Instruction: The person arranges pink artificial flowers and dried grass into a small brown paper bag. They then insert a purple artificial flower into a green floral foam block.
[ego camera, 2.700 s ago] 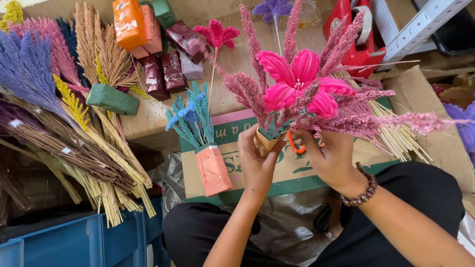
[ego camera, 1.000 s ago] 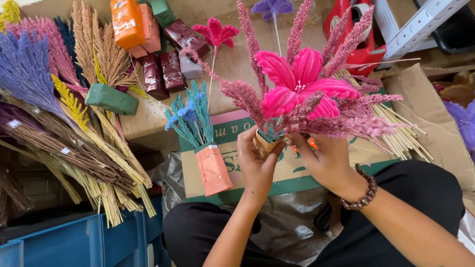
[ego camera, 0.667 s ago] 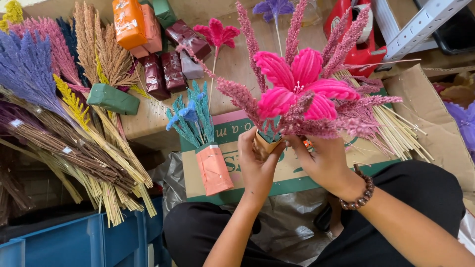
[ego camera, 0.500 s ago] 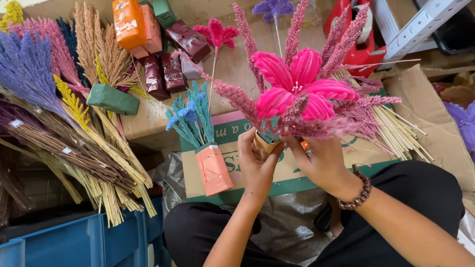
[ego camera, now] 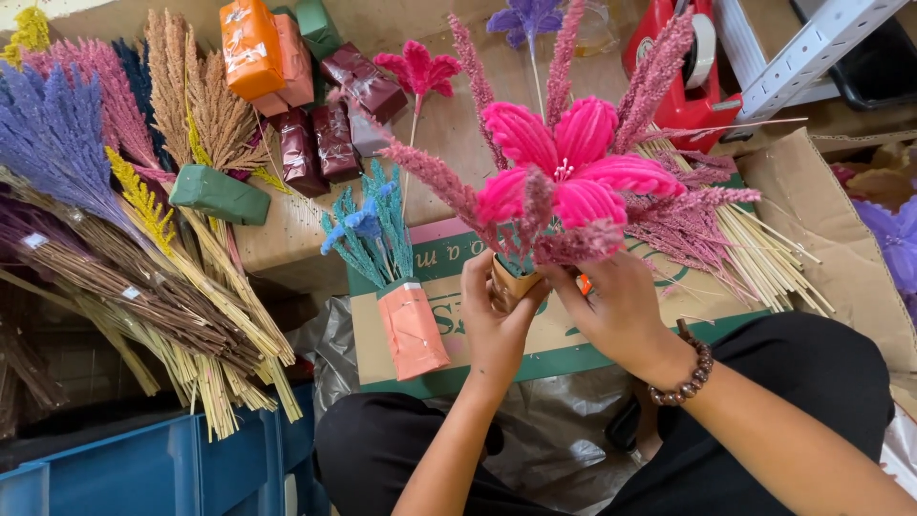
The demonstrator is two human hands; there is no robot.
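- Holding a small brown block (ego camera: 514,284) upright over the lap, the left hand (ego camera: 492,320) wraps its grip around the block's side, so the stems stuck in it point up and away from the body.
- Above the block stands a big pink flower (ego camera: 571,164), ringed by pink fluffy sprigs (ego camera: 659,72); they fan outward, which keeps the flower as the centre.
- Just right of the block, the right hand (ego camera: 616,315) has its grip pinched narrow at the base of the sprigs, fingertips among the stems, probably to steady or seat one; an orange bit shows at the fingers, too small to tell what it is.
- Under the block lies a flat cardboard box (ego camera: 420,330) serving as a work surface.
- Left of the block, on that box, stands a peach-wrapped block (ego camera: 413,330) with blue-green sprigs (ego camera: 368,229), set aside upright so nothing gets crushed.
- Farther left of the block, bundles of dried stalks (ego camera: 143,248) in purple, pink, yellow and tan lie sorted by colour, within reach.
- Beyond the block, wrapped blocks (ego camera: 287,76) in orange, pink, green and maroon are piled, and a red tape dispenser (ego camera: 690,67) sits to the right.
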